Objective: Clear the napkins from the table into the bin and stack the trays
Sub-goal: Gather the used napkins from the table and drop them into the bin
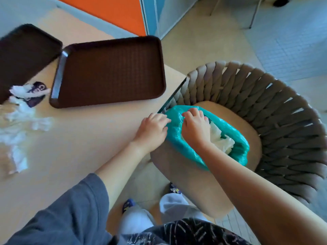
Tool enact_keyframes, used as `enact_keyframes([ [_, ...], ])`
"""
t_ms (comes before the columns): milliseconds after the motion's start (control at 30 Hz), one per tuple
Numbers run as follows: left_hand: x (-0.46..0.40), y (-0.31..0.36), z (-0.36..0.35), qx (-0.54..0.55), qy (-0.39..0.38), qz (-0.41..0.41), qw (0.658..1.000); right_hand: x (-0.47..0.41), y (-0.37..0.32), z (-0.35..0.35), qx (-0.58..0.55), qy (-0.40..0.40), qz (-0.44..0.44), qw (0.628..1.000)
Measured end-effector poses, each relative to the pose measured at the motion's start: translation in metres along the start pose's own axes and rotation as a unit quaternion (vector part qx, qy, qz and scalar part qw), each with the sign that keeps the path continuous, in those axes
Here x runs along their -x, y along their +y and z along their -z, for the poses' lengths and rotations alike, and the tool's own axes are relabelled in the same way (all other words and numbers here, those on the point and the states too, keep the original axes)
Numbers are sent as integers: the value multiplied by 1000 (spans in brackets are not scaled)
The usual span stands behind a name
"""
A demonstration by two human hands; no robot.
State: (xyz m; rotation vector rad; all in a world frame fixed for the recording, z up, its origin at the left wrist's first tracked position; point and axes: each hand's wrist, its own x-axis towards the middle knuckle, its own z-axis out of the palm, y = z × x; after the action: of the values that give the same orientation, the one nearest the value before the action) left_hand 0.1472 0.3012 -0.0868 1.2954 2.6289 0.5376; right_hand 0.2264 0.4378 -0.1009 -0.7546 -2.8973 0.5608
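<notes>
Table (85,138) bearing two unstacked trays (109,71), (23,55); chair (283,124) seating the teal-lined bin (178,144). Loose napkins (21,121) lie at the table's left. Left hand (152,131) grips the liner's rim; right hand (194,128) presses napkins (223,138) inside (grip unclear). Advisable: steady the rim, pack the paper low.

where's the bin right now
In the head view the bin, lined with a teal bag, sits right of centre on the seat of a woven chair, just off the table edge, with both hands at its rim.
</notes>
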Motion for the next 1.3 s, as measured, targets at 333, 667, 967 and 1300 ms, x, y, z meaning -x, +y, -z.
enact_keyframes([
  [333,90,-76,67,-30,128,168,977,-9,-134,-2,-21,-49,174,983],
  [667,189,-168,112,-41,172,308,935,7,-263,-41,-15,-137,276,951],
  [967,257,-246,125,-38,136,398,906,13,-349,-91,-17,-232,312,921],
  [1300,289,-270,109,90,163,271,945,6,-401,-134,18,-277,294,915],
])
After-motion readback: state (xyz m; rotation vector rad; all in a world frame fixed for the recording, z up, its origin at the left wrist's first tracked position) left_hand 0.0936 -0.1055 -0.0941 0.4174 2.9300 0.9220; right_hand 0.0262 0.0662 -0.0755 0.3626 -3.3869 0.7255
